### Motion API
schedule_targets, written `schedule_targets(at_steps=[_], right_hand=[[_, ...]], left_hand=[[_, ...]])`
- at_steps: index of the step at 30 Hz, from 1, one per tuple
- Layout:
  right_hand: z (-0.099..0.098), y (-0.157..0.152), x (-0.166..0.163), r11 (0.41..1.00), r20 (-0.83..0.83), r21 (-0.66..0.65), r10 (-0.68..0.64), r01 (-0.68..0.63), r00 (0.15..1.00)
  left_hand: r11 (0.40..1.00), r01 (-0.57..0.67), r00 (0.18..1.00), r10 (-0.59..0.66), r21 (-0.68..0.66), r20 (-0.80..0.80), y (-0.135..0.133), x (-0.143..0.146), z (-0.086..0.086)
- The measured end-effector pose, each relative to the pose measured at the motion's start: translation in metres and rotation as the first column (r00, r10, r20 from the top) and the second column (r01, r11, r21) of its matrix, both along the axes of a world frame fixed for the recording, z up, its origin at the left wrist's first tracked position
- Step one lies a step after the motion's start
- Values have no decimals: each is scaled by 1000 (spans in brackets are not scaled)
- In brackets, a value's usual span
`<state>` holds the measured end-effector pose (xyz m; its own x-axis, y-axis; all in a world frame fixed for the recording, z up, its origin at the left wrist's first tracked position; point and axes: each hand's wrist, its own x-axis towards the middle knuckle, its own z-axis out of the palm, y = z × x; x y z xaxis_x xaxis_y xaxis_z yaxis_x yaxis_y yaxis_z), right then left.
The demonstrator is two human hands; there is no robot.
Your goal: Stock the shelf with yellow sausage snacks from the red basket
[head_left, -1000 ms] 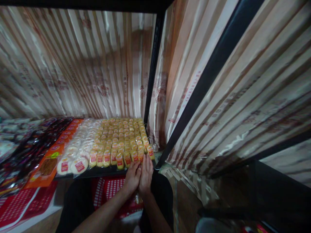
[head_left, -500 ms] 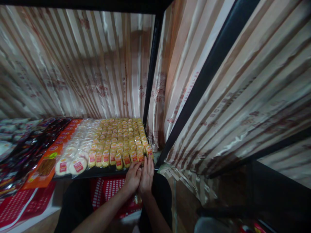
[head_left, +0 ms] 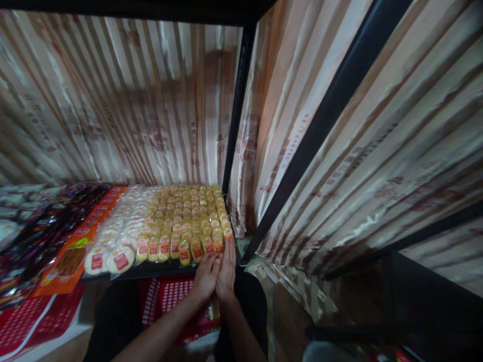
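Rows of small yellow wrapped snack cakes (head_left: pixel 184 221) with red labels stand close together on a black shelf (head_left: pixel 169 266). My left hand (head_left: pixel 207 276) rests at the shelf's front edge, its fingertips against the front packets near the right end. Beside it, touching it, my right hand (head_left: pixel 226 274) lies with straight fingers flat along the right end of the front row. Its fingertips reach the corner packet (head_left: pixel 227 231). Neither hand is wrapped round a packet. Part of the left fingers is hard to make out.
Round white wrapped cakes (head_left: pixel 119 259), orange packs (head_left: pixel 70 259) and dark packs (head_left: pixel 41 231) fill the shelf leftward. A red basket (head_left: pixel 171 296) sits below, between my knees. A black post (head_left: pixel 236 110) and a slanted black bar (head_left: pixel 302 141) stand before striped curtains (head_left: pixel 162 100).
The packet at the front right corner has shifted back and slightly left. My right hand has moved a little left and up with it, while my left hand has hardly moved.
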<state>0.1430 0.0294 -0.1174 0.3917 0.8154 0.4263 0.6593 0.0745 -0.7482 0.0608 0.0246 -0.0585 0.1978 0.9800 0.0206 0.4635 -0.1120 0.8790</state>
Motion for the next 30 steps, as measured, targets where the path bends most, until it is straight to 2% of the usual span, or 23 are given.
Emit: schedule_targets(at_steps=[4,14,22,30], right_hand=[[-1,-1,5,1000,36,25,-4,3,999],[-4,-4,10,1000,120,22,19,-22,993],[-8,-7,15,998,123,-8,68,-67,990],[-5,-9,14,996,106,38,72,-77,992]], left_hand=[[1000,12,1000,-12,8,5,0,0,-1],[999,19,999,-21,-43,-33,-2,2,10],[1000,23,1000,-23,-12,-16,-2,5,2],[998,28,1000,-28,52,8,-4,3,-3]])
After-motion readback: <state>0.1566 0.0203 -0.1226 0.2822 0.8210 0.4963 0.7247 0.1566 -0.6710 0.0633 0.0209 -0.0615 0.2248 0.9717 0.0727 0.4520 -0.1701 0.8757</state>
